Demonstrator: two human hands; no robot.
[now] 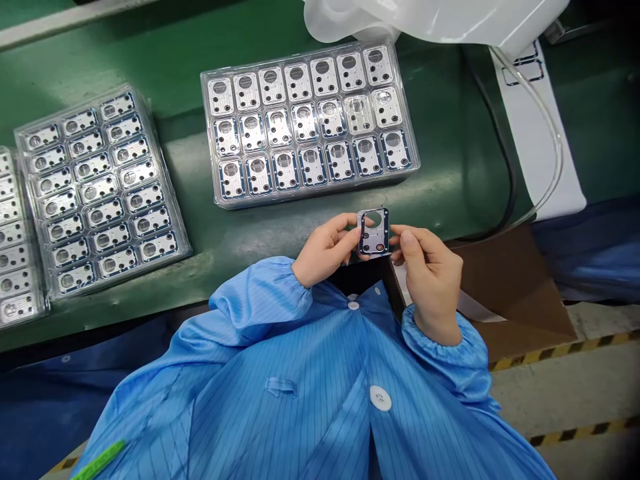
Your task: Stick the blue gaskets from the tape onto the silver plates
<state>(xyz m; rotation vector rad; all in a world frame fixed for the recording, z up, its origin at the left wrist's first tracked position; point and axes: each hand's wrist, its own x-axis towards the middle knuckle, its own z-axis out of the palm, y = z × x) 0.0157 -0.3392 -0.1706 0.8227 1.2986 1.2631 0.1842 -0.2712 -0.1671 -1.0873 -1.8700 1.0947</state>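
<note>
Between both hands, just off the bench's front edge, is a small metal plate [374,232] with a large round hole, smaller holes and a dark blue border. My left hand [327,247] pinches its left side between thumb and fingers. At the plate's right edge, my right hand [431,273] has its thumb and fingers closed together; the fingertips touch or nearly touch the edge, and what they grip is hidden. Beyond my hands lies a clear plastic tray [300,195] with rows of similar plates, some with blue borders and some plain silver.
More filled clear trays [186,248] lie to the left on the green bench [185,167]. A white strip [545,140], a clear tube [557,153] and a black cable [505,153] are at right. White plastic sheeting [440,23] hangs above; a cardboard box [520,287] stands below.
</note>
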